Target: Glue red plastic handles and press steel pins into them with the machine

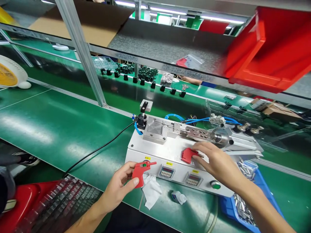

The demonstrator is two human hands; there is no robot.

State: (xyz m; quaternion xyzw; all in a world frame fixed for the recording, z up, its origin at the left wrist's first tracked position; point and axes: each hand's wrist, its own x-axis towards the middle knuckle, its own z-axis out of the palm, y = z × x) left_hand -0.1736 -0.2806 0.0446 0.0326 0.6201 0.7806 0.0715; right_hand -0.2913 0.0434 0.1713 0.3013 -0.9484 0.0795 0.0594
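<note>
My left hand [121, 181] grips a red pistol-shaped plastic part [138, 174] between thumb and fingers, in front of the machine's left end. A thin red tip points right from its top, and a green spot shows at its upper part. Over the machine's white top, the fingers of my right hand [216, 163] pinch a second red plastic part [187, 155]; a thin metal piece sticks out beside the fingertips. Behind the hands, the white bench machine [167, 150] carries a metal fixture block [155, 130] and a metal slide mechanism [199, 133].
A blue bin [227, 207] of metal pieces stands at the right. White tissue [151, 191] and a small white bottle [179, 197] lie before the machine. A red bin [269, 79] sits on the overhead shelf. A black cable [97, 150] crosses the green bench, and clear trays [60, 200] are stacked lower left.
</note>
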